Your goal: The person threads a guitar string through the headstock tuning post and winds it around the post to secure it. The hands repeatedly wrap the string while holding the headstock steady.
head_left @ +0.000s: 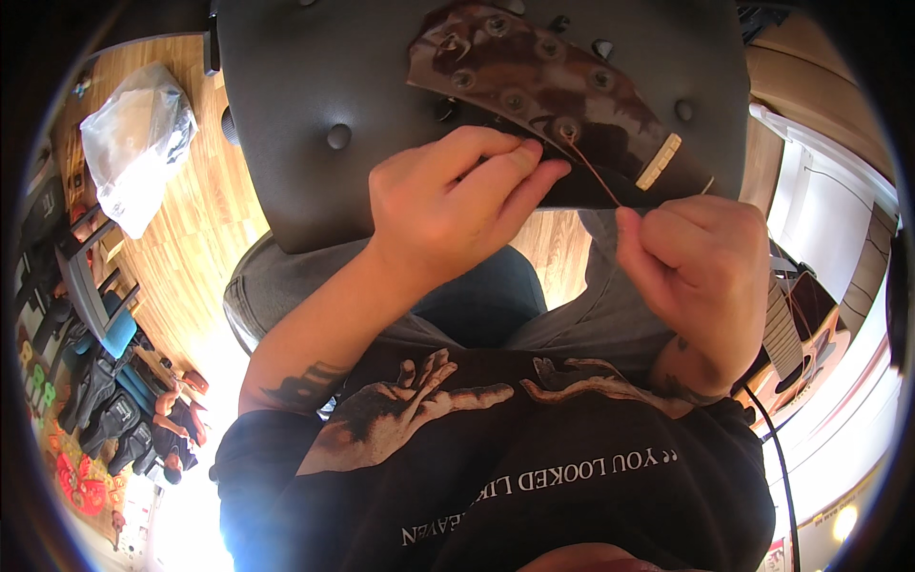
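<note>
We see the left hand (448, 205) resting its fingertips on the dark brown guitar headstock (553, 91), beside a tuning post. The right hand (701, 262) pinches a thin copper-coloured string (593, 172) that runs taut up to that post. The headstock lies against a dark padded chair (315, 124). A clear plastic bag (133, 143) sits on the wooden floor (200, 257) to the left.

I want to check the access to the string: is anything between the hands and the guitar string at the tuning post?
Nothing visible is in the way. The right hand already pinches the guitar string, which runs bare up to the tuning post on the headstock. The left hand has its fingertips beside that post.
</note>
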`<control>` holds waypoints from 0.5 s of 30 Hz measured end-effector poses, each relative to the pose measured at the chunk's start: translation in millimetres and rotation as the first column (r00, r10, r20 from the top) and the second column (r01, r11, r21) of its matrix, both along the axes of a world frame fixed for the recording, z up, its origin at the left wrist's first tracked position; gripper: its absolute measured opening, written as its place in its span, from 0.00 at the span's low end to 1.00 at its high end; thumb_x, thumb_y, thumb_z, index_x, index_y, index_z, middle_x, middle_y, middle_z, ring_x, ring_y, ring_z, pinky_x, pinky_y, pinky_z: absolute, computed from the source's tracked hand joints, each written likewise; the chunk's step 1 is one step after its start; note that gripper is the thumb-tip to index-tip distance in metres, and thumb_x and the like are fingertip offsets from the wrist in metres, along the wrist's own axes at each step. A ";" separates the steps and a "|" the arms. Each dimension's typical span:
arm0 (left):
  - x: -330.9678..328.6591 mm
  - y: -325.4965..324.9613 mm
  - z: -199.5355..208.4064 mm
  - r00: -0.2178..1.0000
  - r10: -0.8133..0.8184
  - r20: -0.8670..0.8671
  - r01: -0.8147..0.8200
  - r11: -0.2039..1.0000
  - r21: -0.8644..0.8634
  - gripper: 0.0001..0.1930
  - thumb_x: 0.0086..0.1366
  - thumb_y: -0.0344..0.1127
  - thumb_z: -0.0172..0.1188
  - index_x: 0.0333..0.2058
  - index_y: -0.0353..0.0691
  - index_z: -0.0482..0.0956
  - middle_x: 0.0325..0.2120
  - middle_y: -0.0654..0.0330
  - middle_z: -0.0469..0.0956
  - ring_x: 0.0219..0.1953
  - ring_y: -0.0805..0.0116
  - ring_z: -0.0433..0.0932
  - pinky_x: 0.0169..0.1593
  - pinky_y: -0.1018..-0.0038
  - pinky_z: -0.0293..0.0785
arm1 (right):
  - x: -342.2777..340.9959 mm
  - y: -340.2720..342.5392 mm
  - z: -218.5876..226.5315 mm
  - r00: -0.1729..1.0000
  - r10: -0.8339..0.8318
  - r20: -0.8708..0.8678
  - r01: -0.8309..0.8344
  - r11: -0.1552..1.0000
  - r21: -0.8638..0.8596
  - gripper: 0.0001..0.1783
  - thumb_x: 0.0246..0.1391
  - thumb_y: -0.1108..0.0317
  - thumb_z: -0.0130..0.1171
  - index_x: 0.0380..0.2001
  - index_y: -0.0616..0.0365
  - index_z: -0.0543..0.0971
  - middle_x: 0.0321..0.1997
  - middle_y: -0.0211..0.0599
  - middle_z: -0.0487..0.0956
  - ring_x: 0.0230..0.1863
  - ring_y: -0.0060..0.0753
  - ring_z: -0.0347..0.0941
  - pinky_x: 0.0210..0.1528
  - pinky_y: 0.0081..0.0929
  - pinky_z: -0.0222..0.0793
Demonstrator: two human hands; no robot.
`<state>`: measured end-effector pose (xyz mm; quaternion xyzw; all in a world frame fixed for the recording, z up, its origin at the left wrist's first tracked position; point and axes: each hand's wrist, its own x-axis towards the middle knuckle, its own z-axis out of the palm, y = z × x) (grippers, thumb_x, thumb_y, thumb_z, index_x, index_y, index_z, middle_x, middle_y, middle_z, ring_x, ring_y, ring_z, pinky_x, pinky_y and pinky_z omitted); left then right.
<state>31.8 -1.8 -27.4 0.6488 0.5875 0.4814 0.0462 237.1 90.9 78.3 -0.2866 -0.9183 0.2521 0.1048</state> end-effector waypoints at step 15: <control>8.5 -4.2 -2.1 0.998 0.033 0.048 -0.034 0.999 0.007 0.08 0.57 0.26 0.82 0.30 0.39 0.89 0.20 0.64 0.81 0.16 0.78 0.75 0.20 0.79 0.66 | 1.3 1.2 0.7 1.000 -0.001 -0.020 0.000 1.000 -0.028 0.25 0.47 0.81 0.75 0.15 0.58 0.65 0.14 0.37 0.67 0.15 0.45 0.66 0.20 0.39 0.56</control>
